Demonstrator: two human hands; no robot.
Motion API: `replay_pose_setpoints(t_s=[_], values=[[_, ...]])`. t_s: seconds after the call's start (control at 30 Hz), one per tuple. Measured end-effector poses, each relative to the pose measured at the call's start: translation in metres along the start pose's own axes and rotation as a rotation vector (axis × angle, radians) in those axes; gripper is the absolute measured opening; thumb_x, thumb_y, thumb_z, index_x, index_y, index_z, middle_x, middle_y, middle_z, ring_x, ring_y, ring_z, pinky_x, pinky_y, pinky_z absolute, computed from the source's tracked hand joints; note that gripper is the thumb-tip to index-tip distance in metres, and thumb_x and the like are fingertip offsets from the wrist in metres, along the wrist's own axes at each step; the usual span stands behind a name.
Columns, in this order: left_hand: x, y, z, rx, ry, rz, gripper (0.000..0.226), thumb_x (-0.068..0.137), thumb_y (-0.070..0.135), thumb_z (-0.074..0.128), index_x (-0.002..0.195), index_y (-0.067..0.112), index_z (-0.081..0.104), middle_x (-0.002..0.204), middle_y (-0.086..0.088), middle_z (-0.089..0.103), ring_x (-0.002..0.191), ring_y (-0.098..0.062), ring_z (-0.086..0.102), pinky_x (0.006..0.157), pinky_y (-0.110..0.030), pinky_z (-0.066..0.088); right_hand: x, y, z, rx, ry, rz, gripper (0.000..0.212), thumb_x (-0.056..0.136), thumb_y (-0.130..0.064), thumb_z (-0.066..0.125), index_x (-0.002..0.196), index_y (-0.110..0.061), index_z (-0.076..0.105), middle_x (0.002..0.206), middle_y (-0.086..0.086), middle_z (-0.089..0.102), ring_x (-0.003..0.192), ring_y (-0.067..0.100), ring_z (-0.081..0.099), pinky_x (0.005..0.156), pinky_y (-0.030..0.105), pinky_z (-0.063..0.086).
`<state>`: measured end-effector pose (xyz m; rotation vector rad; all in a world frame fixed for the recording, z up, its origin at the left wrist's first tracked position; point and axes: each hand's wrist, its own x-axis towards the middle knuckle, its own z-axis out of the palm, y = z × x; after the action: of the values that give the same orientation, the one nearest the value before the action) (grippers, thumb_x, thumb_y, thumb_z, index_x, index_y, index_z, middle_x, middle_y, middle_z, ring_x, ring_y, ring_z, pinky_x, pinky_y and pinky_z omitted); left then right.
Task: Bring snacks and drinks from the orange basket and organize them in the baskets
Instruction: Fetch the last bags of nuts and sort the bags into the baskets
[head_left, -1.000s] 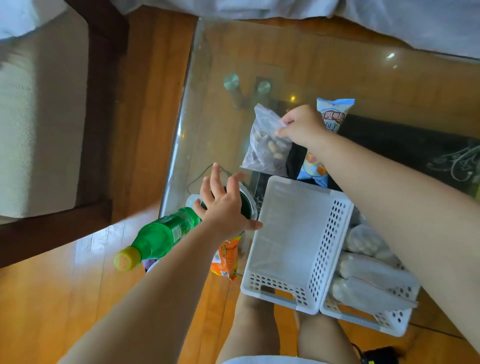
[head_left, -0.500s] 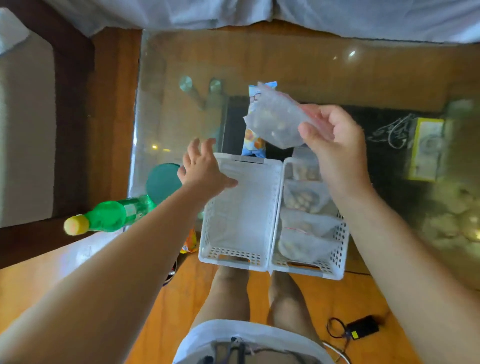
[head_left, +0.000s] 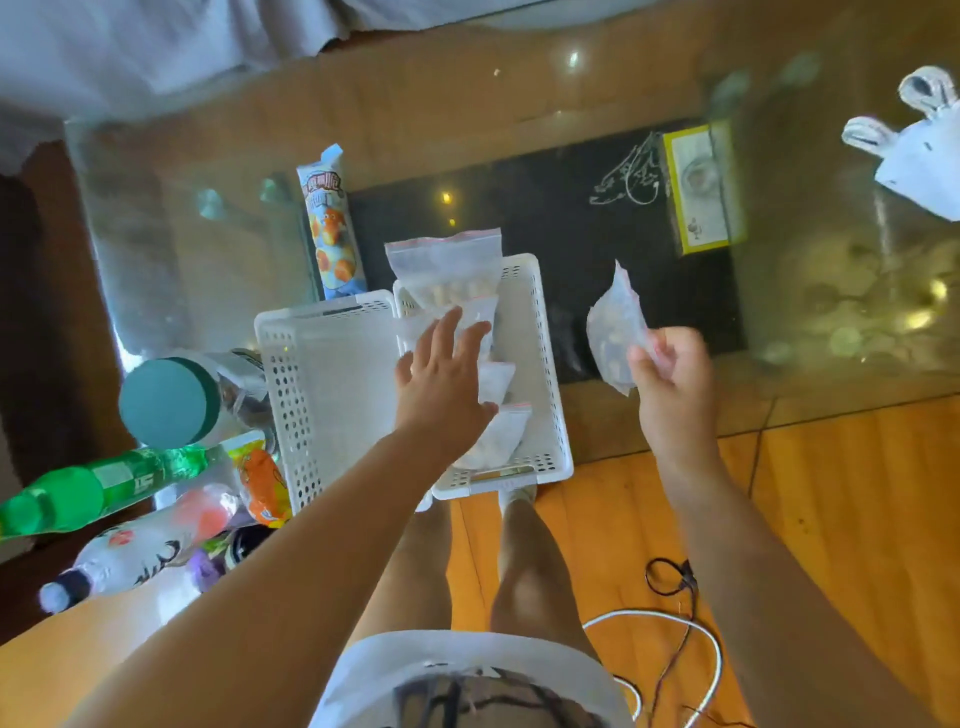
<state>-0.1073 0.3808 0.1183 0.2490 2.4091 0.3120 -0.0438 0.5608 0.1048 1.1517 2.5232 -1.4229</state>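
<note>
- While the right hand is pinching a small clear zip bag of pale snacks between thumb and curled fingers, the bag is hanging in the air at about 3 o'clock of the right white perforated plastic basket, apart from it and over the dark glass tabletop.
- The left hand is reaching over that basket with its fingers straight and spread, hovering on or just above the clear zip bags already stacked inside; whether it is touching them cannot be told.
- Doing this step well is, in my judgement, a matter of the left hand pressing the stacked bags toward 12 o'clock so that a gap is opening at the 6 o'clock end, and the right hand carrying its bag across to 9 o'clock and lowering it upright into that gap.
- The pinch is sitting low on the bag's edge, so the soft bag is likely to be flopping; holding nearer the sealed strip should help.
- The left white perforated plastic basket is standing empty, touching the right one at its 9 o'clock side, and looks suited to the drinks.
- A green plastic bottle, a teal-lidded container and an orange snack packet are lying at 9 o'clock of the baskets; a tall blue snack packet is lying at 12 o'clock.
</note>
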Motion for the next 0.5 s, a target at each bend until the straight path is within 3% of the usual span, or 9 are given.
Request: replay_pose_setpoints(t_s=[0.07, 0.13, 0.2, 0.3, 0.4, 0.43, 0.5], values=[[0.001, 0.008, 0.011, 0.02, -0.007, 0.018, 0.076, 0.083, 0.04, 0.063, 0.143, 0.031, 0.018, 0.158, 0.003, 0.005, 0.146, -0.025, 0.008, 0.117, -0.048, 0.009, 0.007, 0.036, 0.004, -0.21, -0.065, 0.151, 0.021, 0.092, -0.023, 0.053, 0.108, -0.009, 0.053, 0.105, 0.006, 0.061, 0.097, 0.018, 0.061, 0.077, 0.025, 0.048], [0.003, 0.012, 0.018, 0.046, 0.006, 0.054, 0.075, 0.083, 0.042, 0.063, 0.143, 0.031, 0.019, 0.158, 0.003, 0.008, 0.145, -0.025, 0.01, 0.117, -0.048, 0.008, 0.011, 0.058, 0.006, -0.283, -0.108, 0.197, 0.032, 0.089, -0.028, 0.058, 0.113, -0.008, 0.051, 0.113, 0.011, 0.062, 0.097, 0.021, 0.061, 0.075, 0.025, 0.05], [0.006, 0.013, 0.022, 0.08, 0.014, 0.104, 0.072, 0.083, 0.041, 0.063, 0.142, 0.031, 0.022, 0.157, 0.003, 0.013, 0.145, -0.025, 0.013, 0.117, -0.048, 0.009, 0.014, 0.065, 0.01, -0.268, -0.081, 0.113, 0.039, 0.084, -0.036, 0.064, 0.114, -0.012, 0.052, 0.112, 0.007, 0.062, 0.093, 0.015, 0.061, 0.067, 0.02, 0.05], [0.009, 0.01, 0.024, 0.132, -0.028, 0.142, 0.068, 0.083, 0.038, 0.064, 0.14, 0.032, 0.028, 0.155, 0.005, 0.021, 0.144, -0.025, 0.017, 0.117, -0.048, 0.01, 0.016, 0.057, 0.015, -0.413, 0.027, -0.104, 0.033, 0.087, -0.041, 0.057, 0.105, -0.014, 0.06, 0.098, 0.004, 0.068, 0.078, 0.009, 0.058, 0.053, 0.01, 0.032], [0.009, 0.005, 0.025, 0.172, -0.101, 0.146, 0.068, 0.084, 0.036, 0.064, 0.141, 0.035, 0.027, 0.155, 0.007, 0.022, 0.144, -0.024, 0.019, 0.116, -0.049, 0.011, 0.017, 0.052, 0.016, -0.538, -0.12, -0.363, 0.026, 0.091, -0.034, 0.054, 0.093, -0.011, 0.065, 0.084, 0.006, 0.07, 0.066, 0.012, 0.059, 0.05, 0.01, 0.023], [0.01, 0.004, 0.025, 0.174, -0.116, 0.147, 0.068, 0.084, 0.035, 0.064, 0.141, 0.036, 0.027, 0.155, 0.008, 0.023, 0.143, -0.024, 0.021, 0.116, -0.05, 0.011, 0.02, 0.054, 0.013, -0.535, -0.156, -0.384, 0.024, 0.092, -0.031, 0.054, 0.092, -0.01, 0.065, 0.082, 0.007, 0.069, 0.066, 0.014, 0.061, 0.05, 0.011, 0.026], [0.01, 0.003, 0.024, 0.174, -0.126, 0.145, 0.069, 0.084, 0.034, 0.064, 0.142, 0.037, 0.027, 0.155, 0.008, 0.026, 0.143, -0.025, 0.024, 0.116, -0.05, 0.012, 0.033, 0.056, 0.001, -0.47, -0.05, -0.193, 0.021, 0.093, -0.025, 0.051, 0.09, -0.007, 0.062, 0.081, 0.01, 0.066, 0.068, 0.018, 0.058, 0.052, 0.019, 0.031]])
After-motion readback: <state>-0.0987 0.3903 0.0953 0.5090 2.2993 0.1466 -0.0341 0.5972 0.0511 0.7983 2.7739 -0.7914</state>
